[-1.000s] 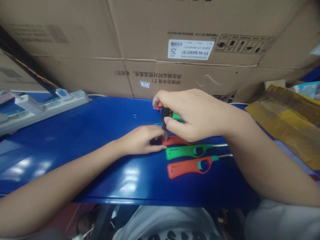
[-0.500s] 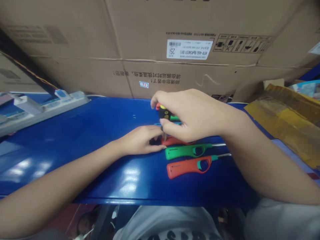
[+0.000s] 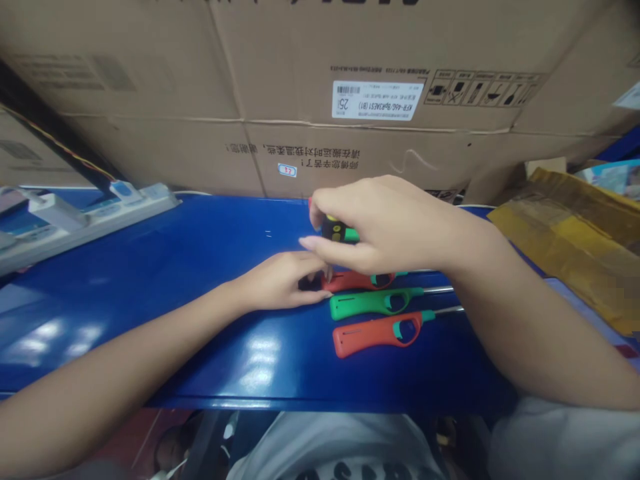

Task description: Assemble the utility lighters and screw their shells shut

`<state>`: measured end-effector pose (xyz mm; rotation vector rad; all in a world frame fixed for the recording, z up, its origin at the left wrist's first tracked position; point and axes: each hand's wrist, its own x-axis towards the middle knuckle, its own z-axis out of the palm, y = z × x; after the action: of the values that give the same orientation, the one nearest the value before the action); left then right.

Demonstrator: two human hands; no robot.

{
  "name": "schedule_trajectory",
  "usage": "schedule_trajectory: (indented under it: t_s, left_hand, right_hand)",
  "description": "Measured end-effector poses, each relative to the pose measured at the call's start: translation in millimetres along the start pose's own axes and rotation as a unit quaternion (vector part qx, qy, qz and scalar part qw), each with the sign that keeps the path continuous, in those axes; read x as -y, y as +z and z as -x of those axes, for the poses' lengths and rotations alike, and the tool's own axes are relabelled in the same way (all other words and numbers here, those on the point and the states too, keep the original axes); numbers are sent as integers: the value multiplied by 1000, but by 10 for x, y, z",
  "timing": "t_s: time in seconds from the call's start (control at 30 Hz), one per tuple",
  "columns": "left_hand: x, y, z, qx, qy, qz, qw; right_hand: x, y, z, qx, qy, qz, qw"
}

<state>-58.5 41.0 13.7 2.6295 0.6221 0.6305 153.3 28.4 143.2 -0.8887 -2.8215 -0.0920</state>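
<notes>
My left hand rests on the table, thumb and fingers closed around the handle end of a red gas lighter. Above it, my right hand grips a black-and-yellow handle, apparently a screwdriver, with the thumb stretched along its near side. Its shaft is hidden now. Something green shows beside that handle, mostly covered by the hand. Nearer to me lie a green gas lighter and an orange-red gas lighter, side by side, metal tubes pointing right.
A large cardboard box stands along the back of the blue table. At the left lies a white power strip with plugs in it. Brown taped packaging sits at the right.
My right thumb has slid left and straightened, and the right hand has shifted slightly. The metal shaft seen before under it is out of sight. My left hand stays in place.
</notes>
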Motion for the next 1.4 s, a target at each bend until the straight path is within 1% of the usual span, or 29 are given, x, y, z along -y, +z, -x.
schedule_trajectory:
  t_s: [0.17,0.3,0.53,0.87,0.97,1.13,1.23,1.4]
  left_hand:
    - [-3,-5,2,5,-7,8,1000]
    - [-7,-5,4,13,-27,0,1000]
    - [-8,12,-1,-2,-24,35,999]
    - [0,26,-2,-5,-26,45,999]
    - [-3,23,-5,-6,-27,49,998]
    - [-11,18,-8,2,-34,51,998]
    - [-12,21,-6,-4,-31,44,999]
    - [-20,20,-11,-6,-29,43,999]
  right_hand:
    - [-6,4,-1,3,2,-4,1000]
    - [-32,24,-8,-1,-3,2,1000]
    - [-60,47,-16,-17,-15,4,1000]
    - [-73,57,-30,-29,-9,4,1000]
    - [-81,60,-26,-33,-23,-6,999]
    - [-116,71,-23,-25,-18,-39,999]
    - [-128,67,-18,-21,-21,-59,998]
    - [-119,41,-9,-11,-22,-53,998]
